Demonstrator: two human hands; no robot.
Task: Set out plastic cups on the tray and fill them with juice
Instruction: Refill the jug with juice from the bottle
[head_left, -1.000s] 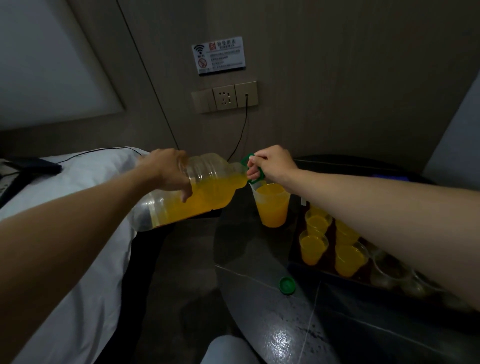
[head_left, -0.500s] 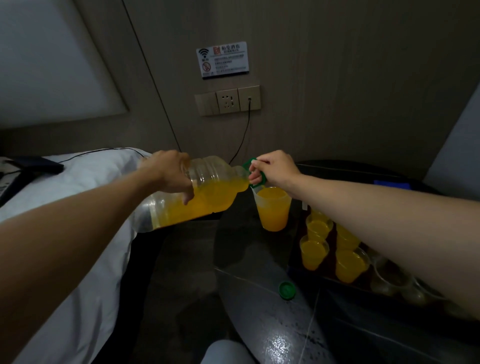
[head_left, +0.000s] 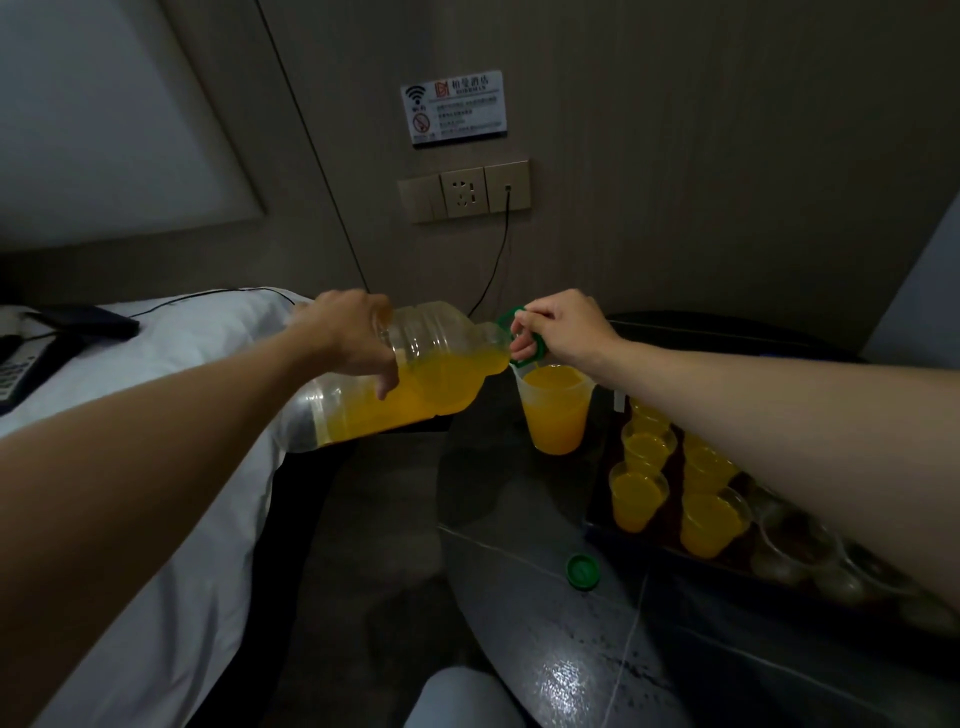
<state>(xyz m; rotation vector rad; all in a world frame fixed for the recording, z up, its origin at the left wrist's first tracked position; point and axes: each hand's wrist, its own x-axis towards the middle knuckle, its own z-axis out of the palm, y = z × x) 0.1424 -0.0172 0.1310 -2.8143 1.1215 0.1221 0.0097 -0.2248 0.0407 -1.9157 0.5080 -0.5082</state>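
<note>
Pouring: left grip (head_left: 343, 332) clasps the tilted juice bottle (head_left: 441, 364), right grip (head_left: 566, 327) pinches its green handle (head_left: 535, 356); cup (head_left: 556, 415) at tray's (head_left: 602, 525) ten o'clock looks nearly full, level off next

The left grip (head_left: 348, 332) holds the body of a big clear juice bottle (head_left: 431, 384), tilted almost flat. The right grip (head_left: 561, 327) pinches the green ring handle (head_left: 535, 356) at the bottle's neck. The bottle mouth is just above a tall clear cup (head_left: 556, 415), nearly full of orange juice, which stands on the dark tabletop (head_left: 519, 519) beside the tray (head_left: 605, 514). On the tray, some small plastic cups (head_left: 636, 493) hold juice and the empty cups (head_left: 789, 540) stand nearer. A green cap (head_left: 583, 571) lies on the tabletop.
</note>
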